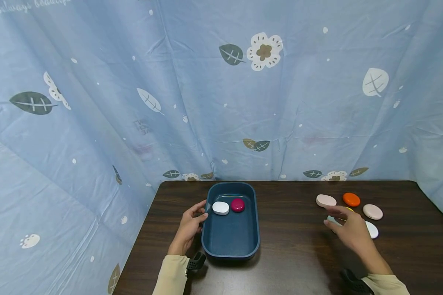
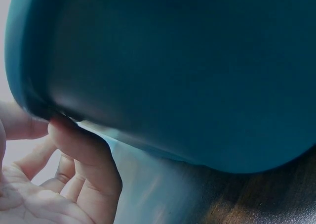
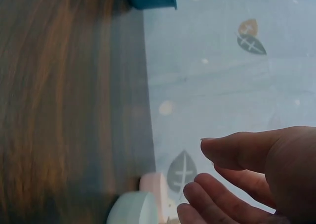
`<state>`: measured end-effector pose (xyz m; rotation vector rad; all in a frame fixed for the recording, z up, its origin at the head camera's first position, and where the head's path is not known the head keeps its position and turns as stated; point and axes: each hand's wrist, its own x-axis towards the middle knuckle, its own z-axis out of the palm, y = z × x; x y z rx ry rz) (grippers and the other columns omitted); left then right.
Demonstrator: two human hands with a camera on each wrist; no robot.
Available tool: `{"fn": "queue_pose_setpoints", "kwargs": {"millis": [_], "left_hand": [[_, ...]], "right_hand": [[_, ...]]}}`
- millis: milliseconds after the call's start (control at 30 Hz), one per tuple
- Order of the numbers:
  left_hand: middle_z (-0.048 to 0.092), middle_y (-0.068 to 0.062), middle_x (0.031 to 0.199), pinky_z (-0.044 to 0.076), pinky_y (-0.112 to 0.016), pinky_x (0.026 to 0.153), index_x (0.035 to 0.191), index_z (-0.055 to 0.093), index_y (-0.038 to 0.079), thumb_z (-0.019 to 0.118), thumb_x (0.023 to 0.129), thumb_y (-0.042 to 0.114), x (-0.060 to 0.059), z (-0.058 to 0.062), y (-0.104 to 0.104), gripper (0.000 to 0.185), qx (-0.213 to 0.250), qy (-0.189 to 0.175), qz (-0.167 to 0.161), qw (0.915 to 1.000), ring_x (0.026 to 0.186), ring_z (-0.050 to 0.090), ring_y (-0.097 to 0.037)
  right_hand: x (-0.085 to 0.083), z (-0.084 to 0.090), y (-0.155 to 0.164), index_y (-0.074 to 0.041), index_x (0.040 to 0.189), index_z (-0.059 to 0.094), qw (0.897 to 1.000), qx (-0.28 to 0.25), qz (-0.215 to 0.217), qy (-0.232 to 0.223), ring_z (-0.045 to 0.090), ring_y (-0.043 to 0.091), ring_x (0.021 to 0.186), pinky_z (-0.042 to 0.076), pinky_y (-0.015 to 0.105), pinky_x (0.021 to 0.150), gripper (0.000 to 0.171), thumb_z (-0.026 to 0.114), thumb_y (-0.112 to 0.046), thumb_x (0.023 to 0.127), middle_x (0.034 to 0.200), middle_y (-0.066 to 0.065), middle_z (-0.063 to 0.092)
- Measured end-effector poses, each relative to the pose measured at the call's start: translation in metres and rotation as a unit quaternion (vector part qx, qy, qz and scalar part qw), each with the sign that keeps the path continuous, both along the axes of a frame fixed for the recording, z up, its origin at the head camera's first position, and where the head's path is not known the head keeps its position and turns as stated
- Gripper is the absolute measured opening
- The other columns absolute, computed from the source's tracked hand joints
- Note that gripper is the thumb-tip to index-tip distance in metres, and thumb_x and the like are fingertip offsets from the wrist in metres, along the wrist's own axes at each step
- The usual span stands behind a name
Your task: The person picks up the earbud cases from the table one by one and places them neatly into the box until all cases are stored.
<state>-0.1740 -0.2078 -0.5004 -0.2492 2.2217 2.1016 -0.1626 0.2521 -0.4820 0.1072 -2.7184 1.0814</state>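
A dark blue rectangular tray [image 1: 230,241] stands on the table, holding a white rounded oblong piece [image 1: 220,208] and a dark pink round piece [image 1: 238,205]. My left hand [image 1: 190,223] grips its left rim, with the thumb [image 2: 81,142] against the wall. Over a group of smooth, soap-like pieces at the right hovers my right hand [image 1: 350,231], thumb and fingers apart and nothing between them. Nearest to it is a pale green piece [image 3: 132,209], partly hidden by the hand in the head view. A yellow piece [image 1: 350,209] is mostly covered too.
Around the right hand lie a pale pink oval [image 1: 326,200], an orange round piece [image 1: 351,199], a beige-pink oval [image 1: 373,212] and a white oval [image 1: 372,230]. A blue patterned curtain [image 1: 206,102] hangs behind the dark wooden table [image 1: 288,246].
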Motion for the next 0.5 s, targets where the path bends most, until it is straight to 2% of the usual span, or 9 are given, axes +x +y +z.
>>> {"fn": "queue_pose_setpoints", "kwargs": {"millis": [267, 500], "left_hand": [[0.052, -0.009, 0.113, 0.04, -0.029, 0.058, 0.153, 0.055, 0.004, 0.06, 0.104, 0.003, 0.0, 0.0, 0.0, 0.049, -0.003, 0.0, 0.001, 1.0, 0.08, 0.049, -0.019], [0.051, -0.009, 0.111, 0.04, -0.028, 0.058, 0.152, 0.055, 0.004, 0.06, 0.104, 0.003, 0.0, -0.001, -0.001, 0.048, -0.001, 0.002, -0.001, 1.0, 0.079, 0.049, -0.018]], "right_hand": [[0.007, -0.012, 0.013, 0.013, 0.123, 0.067, 0.999, 0.025, -0.024, 0.028, 0.069, 0.053, 0.103, 0.056, 0.061, 0.084, 0.044, 0.083, 0.004, 0.083, 0.114, 0.037, 0.068], [0.011, -0.024, 0.017, 0.014, 0.125, 0.064, 0.998, 0.039, -0.04, 0.025, 0.065, 0.057, 0.103, 0.05, 0.071, 0.088, 0.05, 0.084, 0.006, 0.079, 0.12, 0.04, 0.062]]}}
